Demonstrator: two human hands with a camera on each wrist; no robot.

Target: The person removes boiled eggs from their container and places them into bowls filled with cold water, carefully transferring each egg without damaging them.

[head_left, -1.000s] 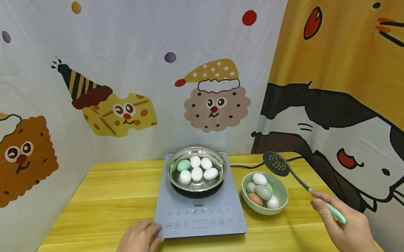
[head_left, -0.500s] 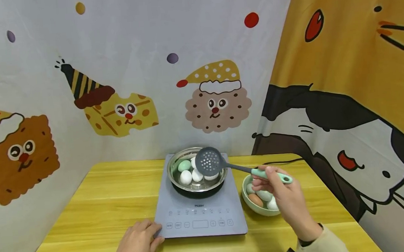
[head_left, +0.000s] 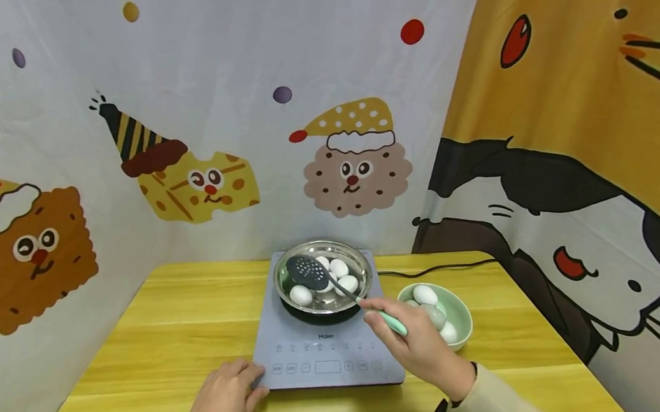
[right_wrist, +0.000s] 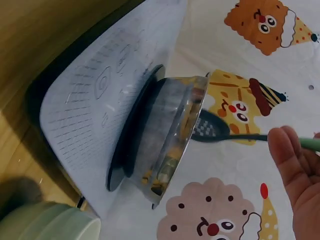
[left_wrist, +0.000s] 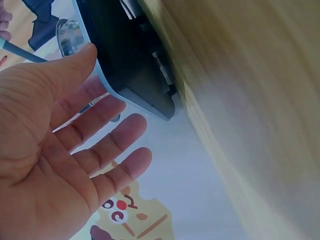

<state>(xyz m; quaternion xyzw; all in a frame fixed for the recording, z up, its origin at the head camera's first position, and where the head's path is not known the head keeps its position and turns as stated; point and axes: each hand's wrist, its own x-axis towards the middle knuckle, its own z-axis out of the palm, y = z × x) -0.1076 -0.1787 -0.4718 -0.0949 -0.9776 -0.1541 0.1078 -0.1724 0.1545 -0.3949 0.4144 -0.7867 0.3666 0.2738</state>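
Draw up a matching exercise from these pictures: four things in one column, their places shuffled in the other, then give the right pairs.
Things
1. Dark grey perforated skimmer with mint-green handle
2. Round shiny metal pan
3. Round pale green bowl
4. Left hand

Places
A. Right of the flat blue-grey rectangular cooker
B. In the right hand
C. At the cooker's near left corner
D. On top of the cooker

Pairs: 1-B, 2-D, 3-A, 4-C

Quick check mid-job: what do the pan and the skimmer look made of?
The pan: bare metal, polished, possibly stainless steel; its silvery wall shows reflections.
The skimmer: probably matte plastic, nylon or silicone; dull dark grey and mint green, exact material unclear.
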